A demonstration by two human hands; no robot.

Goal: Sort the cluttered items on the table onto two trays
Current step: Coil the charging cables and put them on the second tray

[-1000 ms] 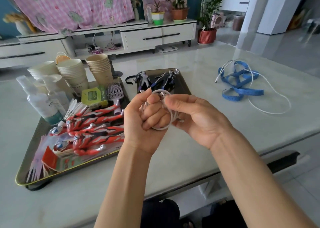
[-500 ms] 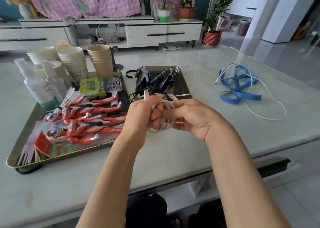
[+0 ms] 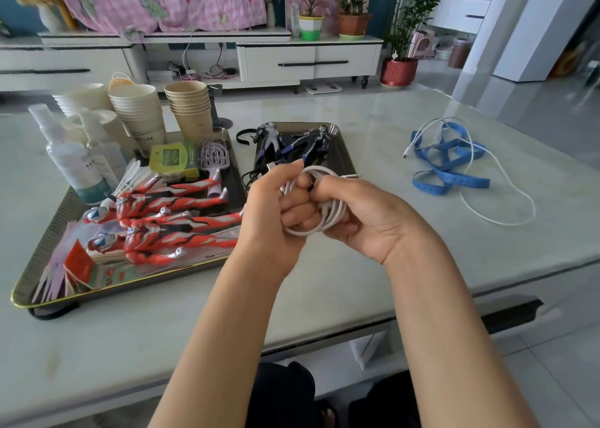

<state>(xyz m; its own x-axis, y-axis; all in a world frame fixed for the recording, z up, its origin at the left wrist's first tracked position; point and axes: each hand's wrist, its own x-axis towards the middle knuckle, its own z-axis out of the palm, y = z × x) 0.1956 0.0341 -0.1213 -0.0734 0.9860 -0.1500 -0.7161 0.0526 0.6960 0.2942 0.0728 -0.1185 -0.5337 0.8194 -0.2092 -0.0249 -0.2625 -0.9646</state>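
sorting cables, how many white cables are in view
2. One coiled white cable is held by the left hand and right hand; the loose white cable lies across the blue measuring tape at right. Others may be hidden.

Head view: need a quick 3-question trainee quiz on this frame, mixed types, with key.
1. Multiple choice: the left hand and right hand together grip A) scissors B) a coiled white cable C) a spoon.
2. True or false: the blue tape measure lies on the table, off both trays.
3. Fill in: the dark figures lie in the ___ tray (small or large).
Key: 1 B; 2 true; 3 small, meaning the small tray.
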